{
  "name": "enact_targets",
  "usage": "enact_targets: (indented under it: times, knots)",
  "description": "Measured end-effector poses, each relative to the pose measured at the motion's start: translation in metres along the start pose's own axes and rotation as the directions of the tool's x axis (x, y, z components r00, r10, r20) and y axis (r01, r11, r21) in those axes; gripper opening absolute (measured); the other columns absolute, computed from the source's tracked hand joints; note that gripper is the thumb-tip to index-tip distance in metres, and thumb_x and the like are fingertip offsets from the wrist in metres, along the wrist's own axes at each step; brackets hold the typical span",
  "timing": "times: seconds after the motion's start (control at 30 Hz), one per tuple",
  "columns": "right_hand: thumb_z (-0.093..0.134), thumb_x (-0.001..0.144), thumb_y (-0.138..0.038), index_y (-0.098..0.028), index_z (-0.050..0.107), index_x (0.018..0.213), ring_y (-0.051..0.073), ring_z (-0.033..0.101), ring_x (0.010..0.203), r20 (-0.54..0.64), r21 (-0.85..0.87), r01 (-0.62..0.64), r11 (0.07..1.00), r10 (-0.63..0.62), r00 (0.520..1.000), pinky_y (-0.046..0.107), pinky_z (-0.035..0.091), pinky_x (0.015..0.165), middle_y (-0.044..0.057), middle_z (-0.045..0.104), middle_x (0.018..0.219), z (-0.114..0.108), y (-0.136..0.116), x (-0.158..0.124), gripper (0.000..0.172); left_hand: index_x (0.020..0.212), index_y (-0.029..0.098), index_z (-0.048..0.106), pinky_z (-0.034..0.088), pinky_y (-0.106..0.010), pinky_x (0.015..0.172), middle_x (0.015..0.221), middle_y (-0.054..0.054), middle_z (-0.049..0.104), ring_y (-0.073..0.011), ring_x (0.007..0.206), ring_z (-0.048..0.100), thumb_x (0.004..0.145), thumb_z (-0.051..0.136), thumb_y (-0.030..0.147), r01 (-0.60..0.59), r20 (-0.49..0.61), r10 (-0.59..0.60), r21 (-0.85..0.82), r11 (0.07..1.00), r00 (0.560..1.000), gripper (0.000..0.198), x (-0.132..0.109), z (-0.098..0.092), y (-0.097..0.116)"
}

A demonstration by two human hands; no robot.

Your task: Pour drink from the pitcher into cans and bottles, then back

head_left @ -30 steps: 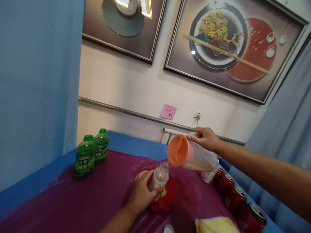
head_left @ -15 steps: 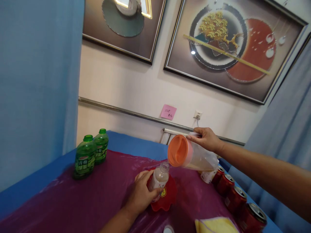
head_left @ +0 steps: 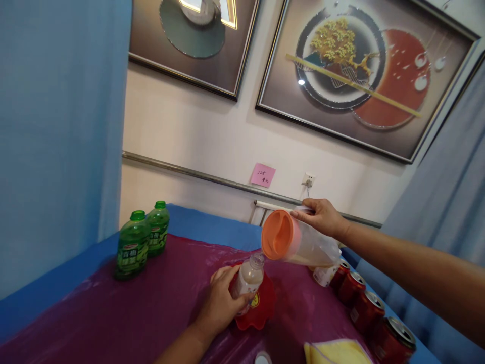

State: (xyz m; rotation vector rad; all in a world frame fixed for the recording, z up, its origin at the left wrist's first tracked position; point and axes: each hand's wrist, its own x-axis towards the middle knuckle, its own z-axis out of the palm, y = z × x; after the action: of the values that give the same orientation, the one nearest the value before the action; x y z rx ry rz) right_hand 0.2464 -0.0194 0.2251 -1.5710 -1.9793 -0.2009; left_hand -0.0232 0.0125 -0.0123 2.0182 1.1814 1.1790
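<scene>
Little room between pitcher [head_left: 312, 247] and bottle [head_left: 249, 281]

— On the wall?
— Two framed pictures [head_left: 341, 132] above a metal rail [head_left: 189, 172], a pink note [head_left: 262, 175], a socket [head_left: 308, 179].
— And lower down?
— Two green bottles [head_left: 132, 247] upright at left; red cans [head_left: 366, 312] in a row at right, near a yellow cloth [head_left: 337, 352].

- Pale wall [head_left: 189, 131] behind, crossed by a metal rail [head_left: 212, 177].
- Left picture [head_left: 182, 68] and right picture [head_left: 341, 76] high on it, both dark-framed and cut off at the top.
- Bright lamp reflection [head_left: 230, 12] in the left one, small white glint [head_left: 301, 82] in the right.
- Pink handwritten note [head_left: 262, 175] by the rail, plugged socket [head_left: 308, 178] to its right.
- Blue left curtain [head_left: 60, 126], blue right curtain [head_left: 447, 202].
- Blue surface [head_left: 212, 221] below, partly under purple sheeting [head_left: 162, 298].
</scene>
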Motion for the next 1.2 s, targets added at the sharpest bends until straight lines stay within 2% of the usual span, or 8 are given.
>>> enact_targets:
  times: [0.83,1.2]
  knots:
    - [0.059,0.078,-0.072,-0.024,0.031,0.057,0.01,0.03,0.052,-0.002,0.0,-0.005,1.0,0.005,1.0,0.025,0.021,0.047,-0.006,0.029,0.053,0.002,0.0007,-0.0007,0.059,0.124,0.02,0.067,0.041,-0.047,0.108,0.125,-0.011,0.066,-0.0317,0.121,0.057,0.065,0.082,0.033,0.015,0.031,-0.014,-0.006,1.0,0.999,0.063,-0.0006,-0.0029,0.0035]
    - [0.059,0.077,-0.072,-0.024,0.032,0.057,0.011,0.03,0.054,0.02,0.007,-0.024,1.0,0.024,1.0,0.026,0.022,0.049,-0.006,0.029,0.054,0.0014,-0.0008,-0.0012,0.059,0.123,0.02,0.068,0.043,-0.046,0.107,0.123,-0.011,0.067,-0.0307,0.119,0.059,0.064,0.082,0.032,0.002,0.011,-0.002,-0.003,1.0,1.0,0.062,-0.0009,-0.0021,0.0026]
